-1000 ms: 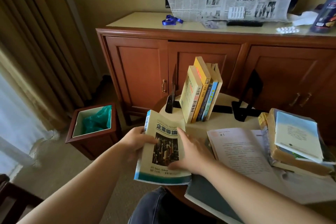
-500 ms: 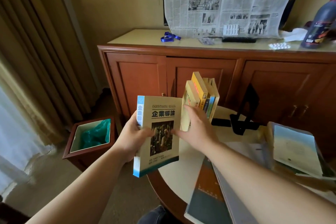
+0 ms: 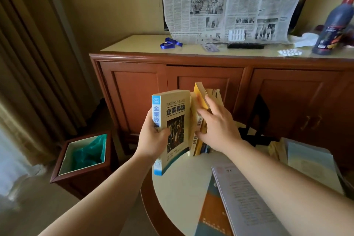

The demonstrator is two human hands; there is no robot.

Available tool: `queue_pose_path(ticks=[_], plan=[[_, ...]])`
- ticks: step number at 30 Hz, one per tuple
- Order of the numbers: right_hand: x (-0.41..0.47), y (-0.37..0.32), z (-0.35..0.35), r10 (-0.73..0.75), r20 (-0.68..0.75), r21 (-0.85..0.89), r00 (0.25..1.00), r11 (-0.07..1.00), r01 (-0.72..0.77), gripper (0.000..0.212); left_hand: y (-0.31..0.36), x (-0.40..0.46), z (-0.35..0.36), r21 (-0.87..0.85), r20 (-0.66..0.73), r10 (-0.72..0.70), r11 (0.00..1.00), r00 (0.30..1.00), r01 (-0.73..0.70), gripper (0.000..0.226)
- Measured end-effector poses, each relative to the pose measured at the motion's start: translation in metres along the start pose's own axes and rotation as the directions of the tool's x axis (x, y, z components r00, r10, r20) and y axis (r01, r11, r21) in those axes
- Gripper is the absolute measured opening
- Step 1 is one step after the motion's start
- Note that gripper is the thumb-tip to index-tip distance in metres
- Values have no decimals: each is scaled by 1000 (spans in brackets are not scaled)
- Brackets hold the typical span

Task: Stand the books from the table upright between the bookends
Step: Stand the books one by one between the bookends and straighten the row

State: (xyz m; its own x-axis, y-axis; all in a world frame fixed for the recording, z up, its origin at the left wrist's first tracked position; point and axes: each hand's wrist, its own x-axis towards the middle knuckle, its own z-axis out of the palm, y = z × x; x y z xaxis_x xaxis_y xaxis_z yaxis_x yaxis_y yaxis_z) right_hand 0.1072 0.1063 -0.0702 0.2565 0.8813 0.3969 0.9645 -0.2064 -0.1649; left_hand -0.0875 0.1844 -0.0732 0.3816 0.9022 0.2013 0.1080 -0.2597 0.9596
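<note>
Here the left hand [image 3: 151, 140] is gripping a beige paperback [image 3: 173, 130] with a blue spine, thumb across the front cover, holding it upright just above the near-left edge of the round table [image 3: 182, 188]. The book is sitting right beside the row of standing books [image 3: 201, 120], at its left end. The right hand [image 3: 218, 126] is lying flat with fingers straight and spread, pressing against the front of that row. A black bookend [image 3: 258, 117] is standing on the table to the right of the row, apart from it. An open book [image 3: 249, 203] and an orange-and-teal book [image 3: 212, 214] are lying flat nearer the person, and a stack of books [image 3: 306, 159] is resting at the right. A wooden bin [image 3: 84, 159] is standing on the floor at left
</note>
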Motion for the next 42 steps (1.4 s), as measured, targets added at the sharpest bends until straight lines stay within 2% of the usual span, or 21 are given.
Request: queue_pose_path(ticks=[7,12,17,20,23,26,29,34,39,42], plan=[[3,11,6,-27,-25,6,999,1000,27,68,-16,29,49,7,-22,55,998,998,-55,68],[4,17,13,14,-52,-4,999,1000,-14,70,-34,46,78,25,-6,87,996,996,-87,73],[5,20,18,-9,-71,-20,997,1000,7,73,-53,53,87,23,17,53,998,998,-53,61],[6,19,21,-11,-68,-31,998,999,9,72,-62,50,86,34,85,7,999,996,-10,50],[6,18,22,-11,-63,-32,998,999,9,68,-69,47,79,77,207,12,997,978,-29,55],[7,17,21,-7,-49,-39,999,999,5,66,-67,48,64,207,377,13,973,926,-98,66],[6,14,18,-10,-35,-33,999,999,9,64,-58,53,46,360,449,-38,922,893,-142,62],[5,5,14,-16,-38,-2,999,1000,16,63,-39,59,21,527,395,-27,825,918,-203,50],[3,0,17,5,-66,49,998,999,-2,58,-34,38,24,458,301,-11,879,953,-134,49],[1,1,16,26,-84,58,996,998,-22,51,-39,17,27,435,300,21,887,954,-156,60]])
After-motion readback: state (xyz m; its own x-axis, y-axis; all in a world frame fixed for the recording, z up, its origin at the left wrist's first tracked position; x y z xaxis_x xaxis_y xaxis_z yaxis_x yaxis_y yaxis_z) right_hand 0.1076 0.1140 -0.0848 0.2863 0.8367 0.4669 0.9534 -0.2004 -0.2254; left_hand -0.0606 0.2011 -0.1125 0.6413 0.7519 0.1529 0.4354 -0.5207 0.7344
